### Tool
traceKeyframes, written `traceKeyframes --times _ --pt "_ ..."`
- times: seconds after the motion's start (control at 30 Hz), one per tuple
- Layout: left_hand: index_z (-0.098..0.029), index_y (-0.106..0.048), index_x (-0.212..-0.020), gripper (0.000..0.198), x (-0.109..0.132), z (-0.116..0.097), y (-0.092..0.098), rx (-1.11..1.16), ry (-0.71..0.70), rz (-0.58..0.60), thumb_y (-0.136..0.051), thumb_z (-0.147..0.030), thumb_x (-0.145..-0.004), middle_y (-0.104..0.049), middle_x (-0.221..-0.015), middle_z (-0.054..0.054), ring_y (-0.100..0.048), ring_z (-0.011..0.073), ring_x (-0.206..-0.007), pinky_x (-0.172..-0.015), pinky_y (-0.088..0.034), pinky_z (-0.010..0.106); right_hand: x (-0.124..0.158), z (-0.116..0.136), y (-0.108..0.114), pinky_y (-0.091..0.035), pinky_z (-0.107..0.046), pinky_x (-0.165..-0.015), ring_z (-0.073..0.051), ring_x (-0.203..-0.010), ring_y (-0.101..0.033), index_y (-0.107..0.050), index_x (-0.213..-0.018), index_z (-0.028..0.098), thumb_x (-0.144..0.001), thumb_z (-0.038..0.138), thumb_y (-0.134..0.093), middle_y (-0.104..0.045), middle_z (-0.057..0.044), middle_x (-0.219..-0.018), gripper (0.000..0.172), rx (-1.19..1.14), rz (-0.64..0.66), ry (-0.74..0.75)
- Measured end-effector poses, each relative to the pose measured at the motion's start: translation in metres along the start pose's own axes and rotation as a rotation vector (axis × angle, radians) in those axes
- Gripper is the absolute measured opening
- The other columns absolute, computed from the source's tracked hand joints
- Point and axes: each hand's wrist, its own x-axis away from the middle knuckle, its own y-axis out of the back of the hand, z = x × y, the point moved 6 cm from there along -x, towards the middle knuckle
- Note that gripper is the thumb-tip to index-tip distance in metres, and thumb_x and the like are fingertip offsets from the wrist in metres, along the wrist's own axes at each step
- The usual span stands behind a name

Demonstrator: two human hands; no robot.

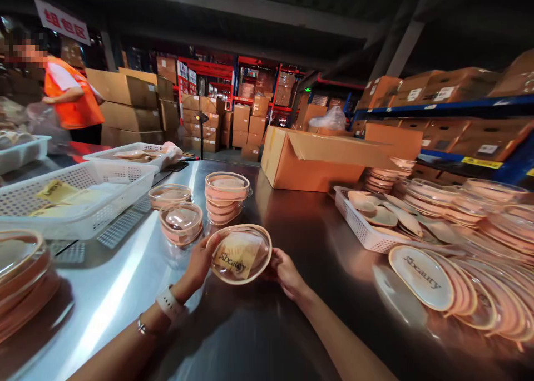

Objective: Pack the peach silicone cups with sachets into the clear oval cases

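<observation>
Both my hands hold one round clear case [241,254] with a tan rim and a "Sbeauty" label, tilted up just above the steel table [267,325]. My left hand [201,260] grips its left edge, fingers curled round the rim. My right hand [284,271] closes on its right edge. Just beyond the case stand a tall stack of the same cases [226,197] and two shorter stacks [181,223], [169,195].
White baskets [79,197] sit at left, another basket of lids [369,225] at right. Fanned rows of cases [459,292] cover the right side. An open cardboard box [317,158] stands behind. A person in an orange vest [70,94] works far left.
</observation>
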Motion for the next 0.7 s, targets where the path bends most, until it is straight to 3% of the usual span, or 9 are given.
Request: traceKeyframes --times 0.1,0.17,0.4,0.57,0.7 --pt "-0.017 -0.079 -0.087 0.057 0.0 0.001 -0.001 -0.033 0.006 0.018 -0.065 -0.069 -0.07 -0.078 -0.084 0.01 -0.07 0.0293 -0.085 -0.075 -0.057 0.038 0.002 0.007 -0.002 -0.057 -0.035 -0.07 -0.023 -0.074 -0.07 -0.062 -0.081 0.021 -0.053 0.04 -0.085 -0.073 -0.001 -0.075 0.041 0.011 -0.008 0.07" --pt "-0.016 -0.079 -0.088 0.057 0.0 0.002 -0.003 -0.041 0.018 0.043 -0.066 -0.069 -0.069 -0.079 -0.086 0.01 -0.07 0.0296 -0.084 -0.075 -0.057 0.039 0.004 0.011 -0.008 -0.057 -0.038 -0.076 -0.025 -0.079 -0.071 -0.065 -0.082 0.02 -0.051 0.04 -0.09 -0.075 -0.004 -0.082 0.044 0.022 0.056 0.072" --pt "-0.014 -0.078 -0.097 0.062 -0.001 0.009 -0.006 -0.007 0.054 0.084 -0.063 -0.069 -0.071 -0.079 -0.099 0.013 -0.07 0.0317 -0.097 -0.083 -0.057 0.04 0.018 0.002 -0.021 -0.059 -0.047 -0.081 -0.03 -0.089 -0.074 -0.069 -0.101 0.021 -0.067 0.076 -0.073 -0.076 -0.01 -0.089 0.066 -0.193 0.352 -0.126" --pt "-0.014 -0.077 -0.098 0.061 0.006 0.013 -0.021 0.017 0.094 0.168 -0.066 -0.067 -0.07 -0.079 -0.096 0.014 -0.071 0.0326 -0.095 -0.083 -0.058 0.043 0.02 0.016 -0.022 -0.059 -0.048 -0.084 -0.033 -0.102 -0.071 -0.069 -0.115 0.023 -0.071 0.06 -0.08 -0.076 -0.011 -0.106 0.059 -0.132 0.31 0.083" --pt "-0.015 -0.078 -0.097 0.058 0.019 0.014 -0.038 0.04 0.098 0.261 -0.07 -0.066 -0.069 -0.079 -0.091 0.013 -0.072 0.0336 -0.092 -0.085 -0.058 0.046 0.022 0.022 -0.019 -0.056 -0.05 -0.091 -0.034 -0.103 -0.07 -0.076 -0.104 0.023 -0.066 0.049 -0.085 -0.077 -0.011 -0.103 0.048 -0.066 0.176 0.207"
